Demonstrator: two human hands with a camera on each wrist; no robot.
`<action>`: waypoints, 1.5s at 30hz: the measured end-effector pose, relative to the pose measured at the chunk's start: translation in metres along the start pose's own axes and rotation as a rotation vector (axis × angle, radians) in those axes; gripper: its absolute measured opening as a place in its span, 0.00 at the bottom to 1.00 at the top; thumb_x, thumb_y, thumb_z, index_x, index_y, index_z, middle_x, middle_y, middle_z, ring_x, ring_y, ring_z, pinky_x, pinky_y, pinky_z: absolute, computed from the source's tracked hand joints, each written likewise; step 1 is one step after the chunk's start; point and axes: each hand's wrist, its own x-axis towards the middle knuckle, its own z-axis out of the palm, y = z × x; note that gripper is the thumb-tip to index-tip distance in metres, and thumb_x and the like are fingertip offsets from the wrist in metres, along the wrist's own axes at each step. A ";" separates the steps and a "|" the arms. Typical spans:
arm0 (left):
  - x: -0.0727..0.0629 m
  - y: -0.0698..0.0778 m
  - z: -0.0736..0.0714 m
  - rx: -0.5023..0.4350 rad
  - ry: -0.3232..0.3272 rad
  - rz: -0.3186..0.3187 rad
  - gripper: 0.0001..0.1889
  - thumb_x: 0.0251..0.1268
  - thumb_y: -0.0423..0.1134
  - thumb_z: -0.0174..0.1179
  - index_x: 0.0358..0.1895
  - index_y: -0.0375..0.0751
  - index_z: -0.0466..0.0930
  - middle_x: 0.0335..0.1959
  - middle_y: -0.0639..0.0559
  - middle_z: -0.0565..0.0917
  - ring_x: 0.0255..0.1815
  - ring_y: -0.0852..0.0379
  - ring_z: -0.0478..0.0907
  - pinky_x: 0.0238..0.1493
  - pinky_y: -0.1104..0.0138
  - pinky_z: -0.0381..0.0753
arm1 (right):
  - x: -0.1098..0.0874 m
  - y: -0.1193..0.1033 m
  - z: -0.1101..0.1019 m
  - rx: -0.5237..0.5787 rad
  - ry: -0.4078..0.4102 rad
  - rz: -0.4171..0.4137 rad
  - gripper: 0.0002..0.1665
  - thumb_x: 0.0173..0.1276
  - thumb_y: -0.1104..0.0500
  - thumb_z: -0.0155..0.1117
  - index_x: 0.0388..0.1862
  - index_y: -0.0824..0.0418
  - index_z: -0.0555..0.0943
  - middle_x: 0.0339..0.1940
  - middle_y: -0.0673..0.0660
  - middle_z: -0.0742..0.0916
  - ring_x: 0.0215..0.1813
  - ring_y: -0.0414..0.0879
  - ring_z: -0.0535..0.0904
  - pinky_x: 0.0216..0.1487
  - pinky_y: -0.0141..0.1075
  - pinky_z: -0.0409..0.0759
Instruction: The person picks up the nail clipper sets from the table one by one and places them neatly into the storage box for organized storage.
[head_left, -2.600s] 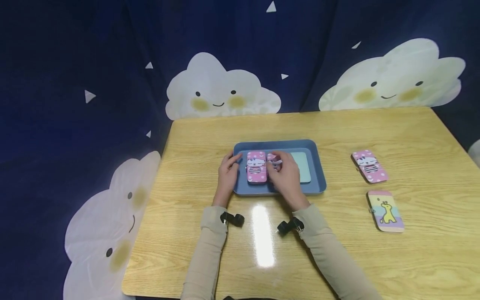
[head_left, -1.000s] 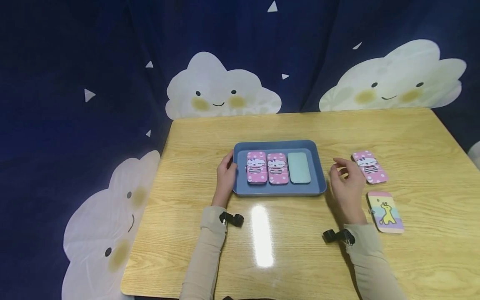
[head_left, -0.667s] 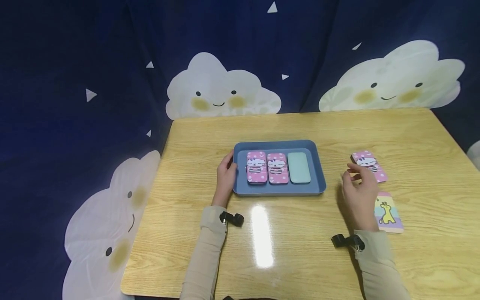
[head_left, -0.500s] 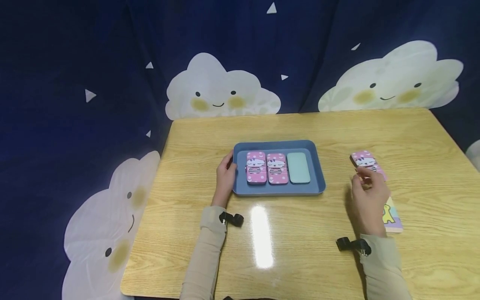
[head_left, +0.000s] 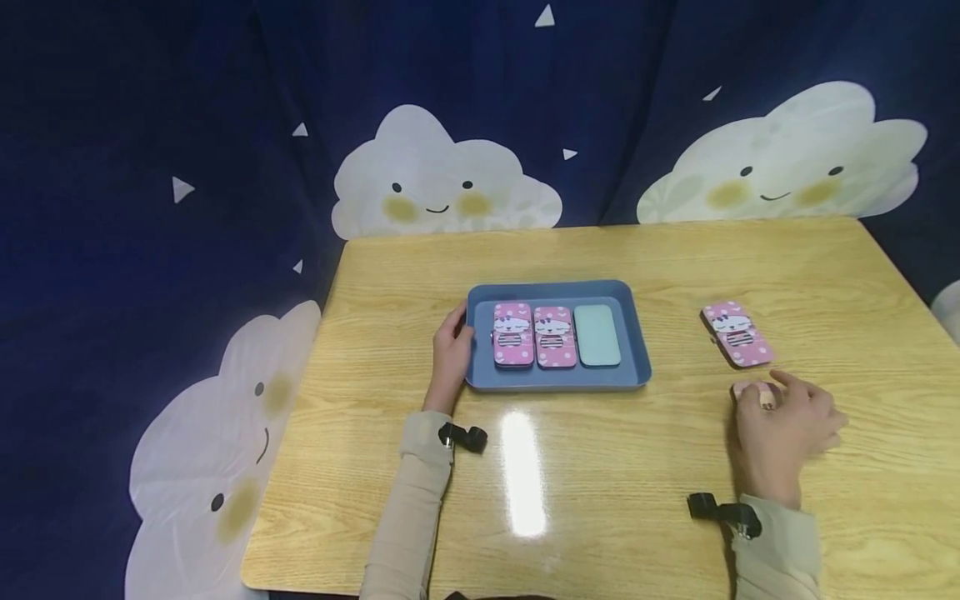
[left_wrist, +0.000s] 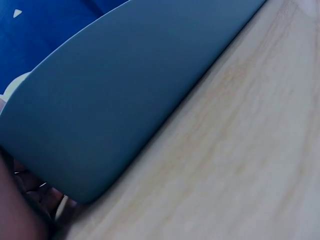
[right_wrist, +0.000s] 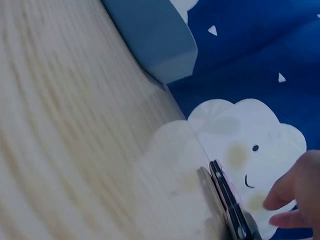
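Observation:
My left hand [head_left: 452, 358] rests against the outer left wall of a blue tray [head_left: 558, 382], its fingers partly hidden behind the tray's end in the left wrist view. In the tray lie two pink cat-print cases [head_left: 513, 354] [head_left: 556, 354] and a plain mint-green case [head_left: 597, 335], side by side. At the right, my right hand [head_left: 783, 425] hovers over a flat giraffe-print case [head_left: 750, 390], covering most of it. Its thumb and fingers are spread, with nothing held. Another pink cat-print case [head_left: 738, 334] lies tilted just beyond. The right wrist view shows dark case edges with metal clasps [right_wrist: 232, 210] beside the fingers.
A wooden table [head_left: 600, 500] bears everything, with a bright light reflection [head_left: 523, 475] in front of the tray. Behind and to the left hangs a dark blue curtain [head_left: 480, 67] with printed smiling clouds. Each wrist wears a small black camera [head_left: 463, 437].
My right hand has left the case in the tray's middle and moved right, past the tilted cat-print case, to above the giraffe-print case. The left fingers have moved from inside the tray to its outer wall.

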 end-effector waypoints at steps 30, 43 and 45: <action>-0.001 0.001 0.000 0.016 -0.006 -0.003 0.27 0.69 0.31 0.48 0.72 0.42 0.68 0.72 0.49 0.69 0.74 0.52 0.62 0.73 0.59 0.60 | -0.016 0.013 -0.012 -0.043 -0.116 0.245 0.46 0.61 0.44 0.70 0.73 0.64 0.68 0.66 0.70 0.66 0.60 0.61 0.63 0.52 0.49 0.61; -0.001 0.000 0.000 0.018 0.003 -0.004 0.27 0.69 0.31 0.48 0.72 0.40 0.68 0.72 0.48 0.70 0.74 0.52 0.62 0.73 0.59 0.60 | -0.015 0.013 -0.010 -0.018 -0.059 0.224 0.40 0.62 0.48 0.70 0.71 0.60 0.72 0.64 0.66 0.79 0.59 0.60 0.74 0.52 0.46 0.66; 0.000 -0.001 0.000 0.019 0.003 -0.004 0.27 0.69 0.32 0.48 0.72 0.41 0.68 0.72 0.49 0.70 0.74 0.52 0.62 0.73 0.59 0.60 | -0.015 0.013 -0.009 -0.004 -0.043 0.213 0.38 0.63 0.49 0.69 0.70 0.60 0.73 0.64 0.66 0.79 0.60 0.61 0.73 0.55 0.48 0.64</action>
